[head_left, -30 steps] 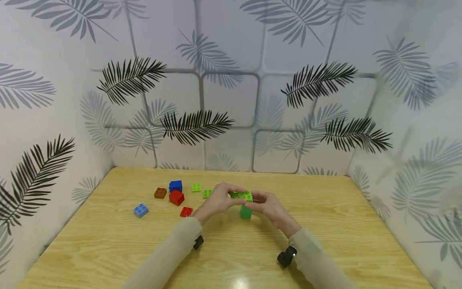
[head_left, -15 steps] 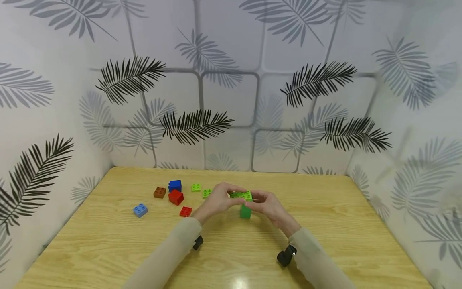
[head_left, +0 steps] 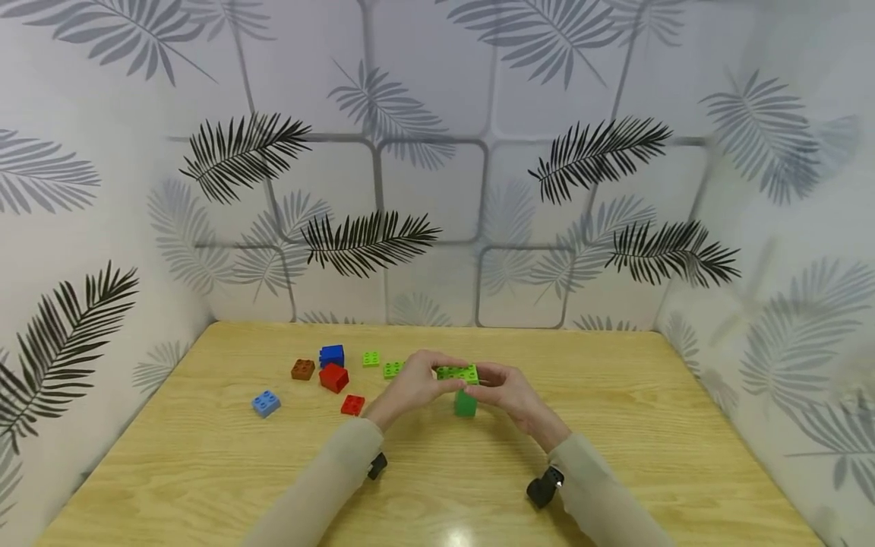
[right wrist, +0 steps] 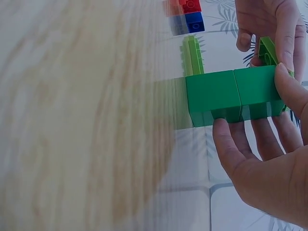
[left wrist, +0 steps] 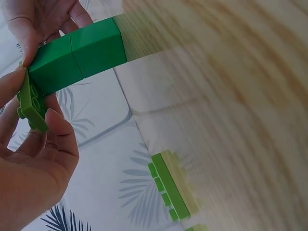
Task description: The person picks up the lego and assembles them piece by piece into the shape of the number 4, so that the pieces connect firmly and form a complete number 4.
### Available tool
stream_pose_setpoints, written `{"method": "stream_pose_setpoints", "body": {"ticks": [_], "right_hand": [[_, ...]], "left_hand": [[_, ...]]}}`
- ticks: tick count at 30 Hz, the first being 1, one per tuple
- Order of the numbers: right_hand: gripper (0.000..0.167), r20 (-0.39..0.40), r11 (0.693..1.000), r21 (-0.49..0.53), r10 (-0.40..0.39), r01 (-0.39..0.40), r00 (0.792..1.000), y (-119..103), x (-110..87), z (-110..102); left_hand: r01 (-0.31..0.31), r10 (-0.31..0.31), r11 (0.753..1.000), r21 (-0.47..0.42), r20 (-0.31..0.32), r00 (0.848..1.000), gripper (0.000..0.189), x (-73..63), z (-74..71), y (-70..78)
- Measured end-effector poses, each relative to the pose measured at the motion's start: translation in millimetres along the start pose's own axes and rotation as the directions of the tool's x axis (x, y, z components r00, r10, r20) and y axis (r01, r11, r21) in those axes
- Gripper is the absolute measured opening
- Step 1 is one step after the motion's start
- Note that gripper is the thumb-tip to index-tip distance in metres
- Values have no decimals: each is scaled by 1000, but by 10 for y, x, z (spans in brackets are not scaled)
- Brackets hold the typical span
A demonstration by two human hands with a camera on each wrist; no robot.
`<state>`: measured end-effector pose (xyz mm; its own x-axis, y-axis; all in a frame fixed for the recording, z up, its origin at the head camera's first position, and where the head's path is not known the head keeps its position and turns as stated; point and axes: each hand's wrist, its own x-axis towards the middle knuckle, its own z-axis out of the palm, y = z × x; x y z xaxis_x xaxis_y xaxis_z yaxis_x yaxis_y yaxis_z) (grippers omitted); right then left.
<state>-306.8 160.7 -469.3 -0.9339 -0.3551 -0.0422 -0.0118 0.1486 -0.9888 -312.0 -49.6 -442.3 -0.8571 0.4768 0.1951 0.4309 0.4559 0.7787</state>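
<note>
Two dark green blocks [head_left: 466, 404] stand stacked upright on the table, with the seam between them plain in the left wrist view. On top, a flat lime green toy brick [head_left: 459, 373] sticks out leftward past the stack. My left hand [head_left: 418, 380] pinches this overhanging brick between thumb and fingers. From the right, my right hand [head_left: 513, 396] grips the stack near its top, the thumb in front and fingers behind. In the right wrist view those fingers lie along the green blocks [right wrist: 231, 94]. Whether the lime brick is fully pressed down is hidden by the hands.
To the left lie a red flat brick [head_left: 352, 405], a red block [head_left: 333, 377], a blue block [head_left: 332, 355], a brown brick [head_left: 303, 369] and a light blue brick [head_left: 266, 403]. Two lime bricks, one small [head_left: 371, 358] and one partly covered [head_left: 393, 370], lie behind my left hand.
The head view has tilted up very slightly. Both hands, the lime brick and the green stack hold the same place relative to each other.
</note>
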Motion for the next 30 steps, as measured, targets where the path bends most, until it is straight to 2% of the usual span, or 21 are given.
{"method": "stream_pose_setpoints", "body": {"ticks": [9,15,20,23,27,30], "right_hand": [[48,-27,1000,-11,-1,0,1000,-21,-17,34],[49,-1,1000,-15,-11,11,1000,4,-20,0],[56,59,999,45,-6,3,998,-15,-41,-64],[56,80,993,115,27,-36,996,-37,-53,-80],[53,59,983,178,44,-54,997,-74,-51,-63],[51,24,985,162,52,-55,998,-99,-42,-28]], "left_hand": [[4,-4,1000,-7,17,1000,33,10,-4,-25],[-11,11,1000,12,24,1000,32,25,13,-18],[-7,7,1000,19,21,1000,32,51,21,-5],[29,-30,1000,10,27,999,32,47,27,4],[57,-57,998,-2,26,998,33,39,22,19],[44,-44,999,12,26,999,34,42,20,23]]}}
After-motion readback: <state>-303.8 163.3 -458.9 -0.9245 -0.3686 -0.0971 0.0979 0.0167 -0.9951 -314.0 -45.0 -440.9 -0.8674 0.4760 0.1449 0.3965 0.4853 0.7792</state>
